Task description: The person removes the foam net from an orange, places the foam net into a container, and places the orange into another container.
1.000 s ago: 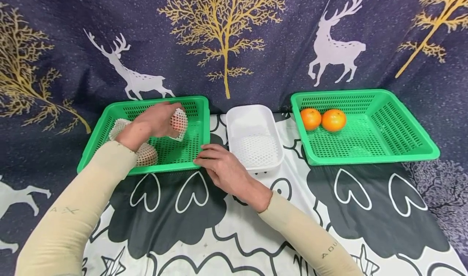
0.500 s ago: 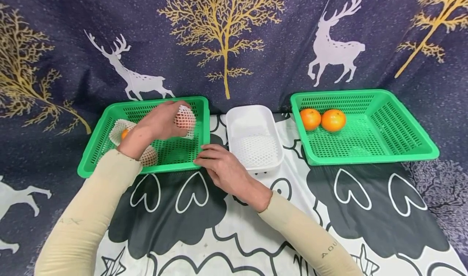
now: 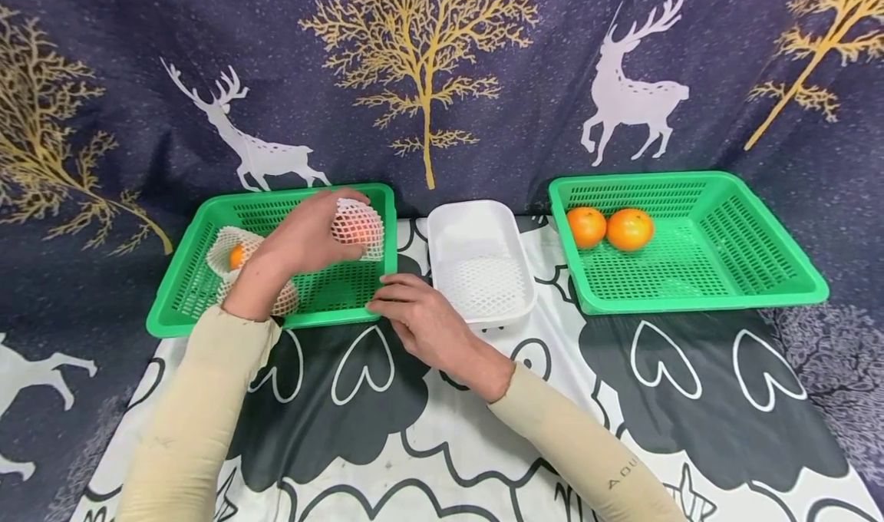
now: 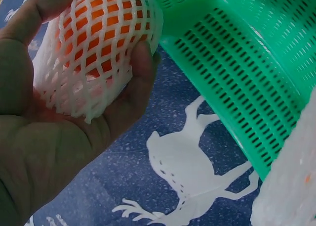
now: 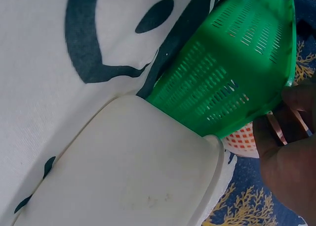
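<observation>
My left hand (image 3: 304, 234) holds an orange in a white foam net (image 3: 359, 230) above the right end of the left green basket (image 3: 162, 307). In the left wrist view, thumb and fingers curl round the netted orange (image 4: 101, 33), its skin showing through the mesh. Two other netted fruits lie in that basket: an upper one (image 3: 236, 255) with bare orange skin showing, and a lower one (image 3: 285, 298) partly behind my left wrist. My right hand (image 3: 431, 322) rests at the basket's front right corner, fingertips on the rim.
Between the baskets stands a white tray (image 3: 470, 226) with a foam net (image 3: 483, 284) in it. A second green basket (image 3: 697, 305) at the right bears two bare oranges (image 3: 630, 229). Behind hangs a dark blue cloth (image 3: 497, 84) printed with deer and trees.
My left hand has moved a little to the right with the netted orange, uncovering the upper netted fruit behind it. The right hand has stayed on the rim.
</observation>
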Demonstrator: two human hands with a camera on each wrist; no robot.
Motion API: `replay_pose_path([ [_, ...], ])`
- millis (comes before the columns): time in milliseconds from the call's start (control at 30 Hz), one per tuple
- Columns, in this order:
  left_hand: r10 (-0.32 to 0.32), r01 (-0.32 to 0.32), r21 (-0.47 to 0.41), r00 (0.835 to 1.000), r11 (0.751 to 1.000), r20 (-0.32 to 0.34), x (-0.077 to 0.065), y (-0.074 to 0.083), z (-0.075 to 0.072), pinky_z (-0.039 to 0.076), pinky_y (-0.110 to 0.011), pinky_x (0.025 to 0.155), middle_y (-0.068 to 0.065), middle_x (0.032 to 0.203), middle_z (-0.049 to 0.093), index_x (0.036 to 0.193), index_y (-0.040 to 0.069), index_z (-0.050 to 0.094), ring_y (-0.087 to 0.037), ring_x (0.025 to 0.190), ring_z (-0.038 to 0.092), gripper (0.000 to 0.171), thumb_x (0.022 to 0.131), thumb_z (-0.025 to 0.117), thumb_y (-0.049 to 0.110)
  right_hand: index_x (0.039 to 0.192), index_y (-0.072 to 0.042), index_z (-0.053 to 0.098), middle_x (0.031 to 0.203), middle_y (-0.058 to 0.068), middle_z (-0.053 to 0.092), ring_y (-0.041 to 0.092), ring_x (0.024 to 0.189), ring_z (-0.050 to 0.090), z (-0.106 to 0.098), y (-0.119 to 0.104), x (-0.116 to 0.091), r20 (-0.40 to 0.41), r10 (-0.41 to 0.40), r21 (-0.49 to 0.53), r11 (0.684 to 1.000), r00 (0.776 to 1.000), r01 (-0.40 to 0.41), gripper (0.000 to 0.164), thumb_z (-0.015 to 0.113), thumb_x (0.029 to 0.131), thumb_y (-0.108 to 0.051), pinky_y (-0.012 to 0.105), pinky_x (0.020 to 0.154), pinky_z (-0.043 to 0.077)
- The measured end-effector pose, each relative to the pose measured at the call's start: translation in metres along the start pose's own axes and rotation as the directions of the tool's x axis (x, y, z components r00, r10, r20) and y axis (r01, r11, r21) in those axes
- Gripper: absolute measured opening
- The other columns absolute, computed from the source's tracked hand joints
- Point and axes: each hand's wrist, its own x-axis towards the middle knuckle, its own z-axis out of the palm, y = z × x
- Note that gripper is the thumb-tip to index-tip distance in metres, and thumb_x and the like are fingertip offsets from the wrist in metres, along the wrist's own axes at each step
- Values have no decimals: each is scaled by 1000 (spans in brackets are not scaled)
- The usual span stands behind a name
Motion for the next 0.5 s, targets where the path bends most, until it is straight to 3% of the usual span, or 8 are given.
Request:
replay_pose_path([
  [300,39,-45,-86,996,995,-78,-10,12,-1,48,-47,82,-10,121,60,143,20,50,-28,101,59,70,81,83,22,114,-10,75,114,4,69,21,125,56,-1,0,0,2,9,-11,1000,1000,-9,30,65,90,5,26,113,34],
  [500,56,-74,-139,990,987,-133,-21,23,1,48,-46,86,-4,127,58,142,24,51,-24,105,59,69,81,83,22,114,-10,75,113,4,69,22,125,56,0,-1,1,3,1,-14,1000,1000,-1,30,65,90,5,27,114,34],
])
